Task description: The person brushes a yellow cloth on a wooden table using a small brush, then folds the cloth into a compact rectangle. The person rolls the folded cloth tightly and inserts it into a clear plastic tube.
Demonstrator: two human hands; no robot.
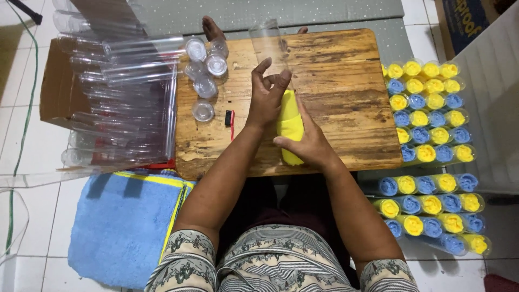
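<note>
On the wooden worktop (346, 86), mid-frame, both hands work one clear plastic tube (270, 46) w/ a rolled yellow cloth (291, 127) part-way inside it. Tube lies lengthwise, pointing away from the person; its far end is see-through, the near end shows the yellow roll sticking out toward the worktop's near edge.

Left hand (266, 97): grip loosely curled over the tube's left side where clear plastic meets yellow cloth, fingers bent & spread, thumb side against the tube. Not a tight fist; it wraps around approx. half the tube.

Right hand (308, 143): grip closed around the lower part of the yellow cloth, thumb across the front, fingers behind it. Holds the roll firmly, near the worktop's near edge.

Left of the hands, on the worktop: a cluster of clear round caps (205, 65), one more lone cap (203, 110) nearer, plus a small black & red tool (229, 119) just beside the left wrist.

Further left, off the worktop: a cardboard box (59, 86) w/ a stack of long clear tubes (124, 97) lying across it. Blue towel (121, 227) on the floor below that, by the person's left knee.

Right of the worktop: rows of filled tubes (427, 113) standing/lying packed together, ends showing yellow & blue alternately; a second batch (432, 211) lies nearer the person, same colours.
</note>
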